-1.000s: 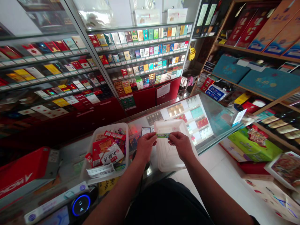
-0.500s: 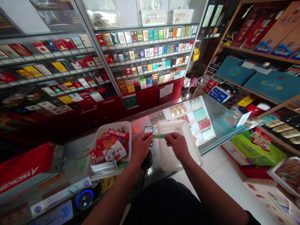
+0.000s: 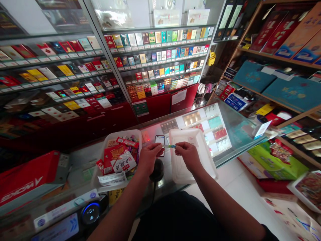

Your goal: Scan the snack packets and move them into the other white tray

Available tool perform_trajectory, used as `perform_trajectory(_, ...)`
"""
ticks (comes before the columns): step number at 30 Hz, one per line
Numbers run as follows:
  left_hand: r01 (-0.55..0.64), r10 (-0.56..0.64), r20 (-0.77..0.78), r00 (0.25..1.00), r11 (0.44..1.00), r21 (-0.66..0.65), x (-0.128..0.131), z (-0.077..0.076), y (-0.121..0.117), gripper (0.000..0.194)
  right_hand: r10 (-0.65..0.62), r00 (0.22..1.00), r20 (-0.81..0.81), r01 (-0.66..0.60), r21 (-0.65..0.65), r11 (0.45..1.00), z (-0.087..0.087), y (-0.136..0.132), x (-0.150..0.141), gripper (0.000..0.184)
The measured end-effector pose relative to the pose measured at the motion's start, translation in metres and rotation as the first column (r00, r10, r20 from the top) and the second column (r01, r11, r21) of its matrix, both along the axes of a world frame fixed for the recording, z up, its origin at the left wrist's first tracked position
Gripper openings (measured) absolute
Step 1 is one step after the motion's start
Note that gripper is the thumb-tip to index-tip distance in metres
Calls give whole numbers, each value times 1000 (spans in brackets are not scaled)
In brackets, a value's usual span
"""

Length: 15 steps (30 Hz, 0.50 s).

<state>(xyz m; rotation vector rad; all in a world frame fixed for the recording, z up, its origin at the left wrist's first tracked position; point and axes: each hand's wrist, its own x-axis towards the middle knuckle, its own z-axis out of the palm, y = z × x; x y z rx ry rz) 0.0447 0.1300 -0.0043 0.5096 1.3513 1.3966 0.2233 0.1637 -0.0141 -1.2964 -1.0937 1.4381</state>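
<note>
Pinching one end of a slim stick (image 3: pixel 168 146), the left hand (image 3: pixel 150 155) partly hides the phone (image 3: pixel 159 138); the right hand (image 3: pixel 187 152) grips the other end, beside the tray's (image 3: pixel 188 165) left edge in view. Fingers cover the stick's tips, and its print is too small to read. Both hands reach forward, backs up. Bold dark characters mark a pack (image 3: pixel 123 161); white lettering crosses the red box (image 3: pixel 32 180), cut off at left.

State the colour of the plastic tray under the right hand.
The tray is white, seen best in the head view.
</note>
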Motion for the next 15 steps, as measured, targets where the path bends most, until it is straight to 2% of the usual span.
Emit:
perform_trajectory(5,4,-4,1,1000,996,-86,-3,2,-1,46,-27,1000,8,27,7,1000,-14,2,-4,31)
perform_trajectory(8,-2,1,-14,1000,996,-84,-4,3,-2,45,-50,998,24,49,20,999,-17,2,-7,32)
perform_trajectory(15,-42,41,-18,999,998,-48,-10,-9,-2,39,-96,987,-126,85,-95,992,-19,-2,-21,29)
